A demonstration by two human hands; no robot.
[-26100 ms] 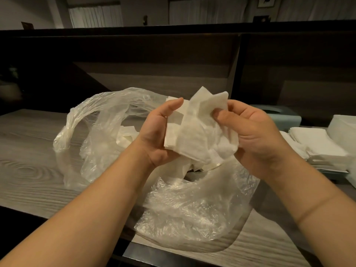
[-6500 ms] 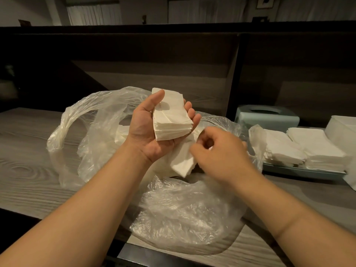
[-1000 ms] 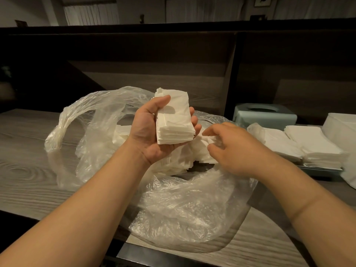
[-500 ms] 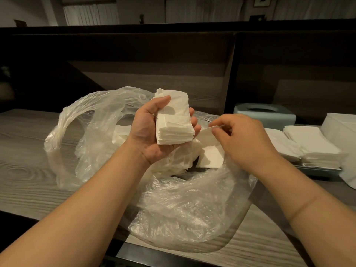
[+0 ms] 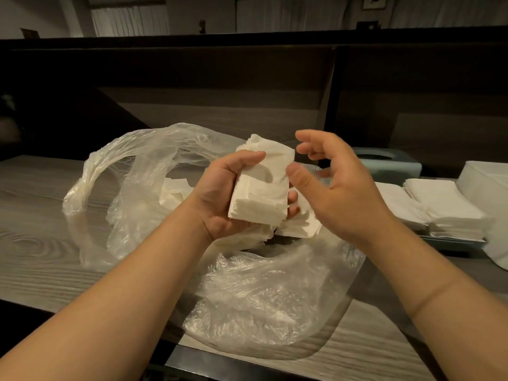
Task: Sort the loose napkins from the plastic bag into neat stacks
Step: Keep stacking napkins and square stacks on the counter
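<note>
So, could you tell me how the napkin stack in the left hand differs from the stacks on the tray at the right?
The held stack is gripped upright in the left hand above the plastic bag; the tray stacks lie flat on the tray. The held stack is one bundle; the tray carries at least two, side by side. Both are white folded napkins.

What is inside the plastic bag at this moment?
Loose white napkins lie inside the plastic bag, partly hidden behind the left hand and its held stack. How many remain cannot be seen.
</note>
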